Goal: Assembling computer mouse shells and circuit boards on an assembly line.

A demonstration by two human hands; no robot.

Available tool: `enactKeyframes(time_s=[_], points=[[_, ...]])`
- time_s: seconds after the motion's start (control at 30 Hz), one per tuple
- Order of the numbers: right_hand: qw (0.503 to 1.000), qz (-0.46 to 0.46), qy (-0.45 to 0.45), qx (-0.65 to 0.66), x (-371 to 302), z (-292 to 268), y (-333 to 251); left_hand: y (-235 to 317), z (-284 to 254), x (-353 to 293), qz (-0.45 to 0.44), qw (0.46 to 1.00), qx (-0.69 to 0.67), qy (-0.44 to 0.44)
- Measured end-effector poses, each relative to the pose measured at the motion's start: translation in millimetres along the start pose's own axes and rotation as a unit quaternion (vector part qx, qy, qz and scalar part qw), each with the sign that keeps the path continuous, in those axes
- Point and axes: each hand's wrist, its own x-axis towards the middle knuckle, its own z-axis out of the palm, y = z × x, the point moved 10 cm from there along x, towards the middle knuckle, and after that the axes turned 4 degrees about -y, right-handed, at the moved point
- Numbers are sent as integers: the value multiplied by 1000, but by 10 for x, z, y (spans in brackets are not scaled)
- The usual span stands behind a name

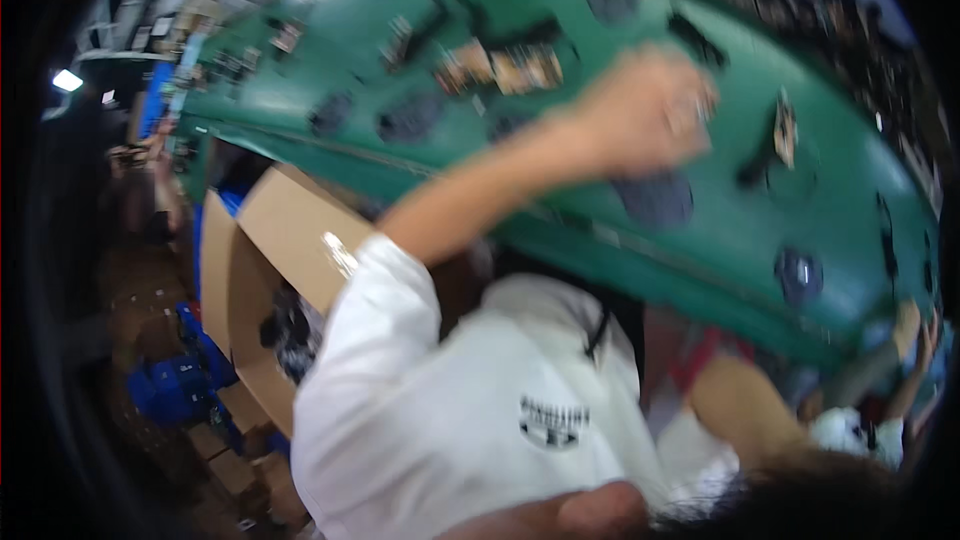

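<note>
Frame heavily motion-blurred, fine detail unreliable; left hand is raised over the green table, upper centre of frame, bare forearm running down-left to the sleeve of a white T-shirt; fingers look curled in toward a loose fist with a pale glint at the knuckle side, but I can't tell whether it grips anything or is just closed; right hand is out of frame, only a strip of bare skin at the lower edge, centre, which may be that forearm; so the left is the only hand near the work; nearest item is a dark grey patch lying flat on the table directly below the hand in the picture, just beside it, contact not resolvable; the patch reads roughly round, no clear long axis; the table's near edge runs diagonally from left-centre down to lower right, and the patch sits just inside that edge; a second dark patch lies further right along the same edge, well apart from the hand; tan cards sit up-left of the hand; open cardboard box stands left of the T-shirt, below the table edge; blue crates at lower left; another person's hand at far right, apart from all this.
</note>
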Motion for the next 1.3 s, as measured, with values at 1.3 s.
enactKeyframes(time_s=[1.3], points=[[730,175,-413,-516,255,987,2793,-1806,-3733,-2633,-340,860,-28,380]])
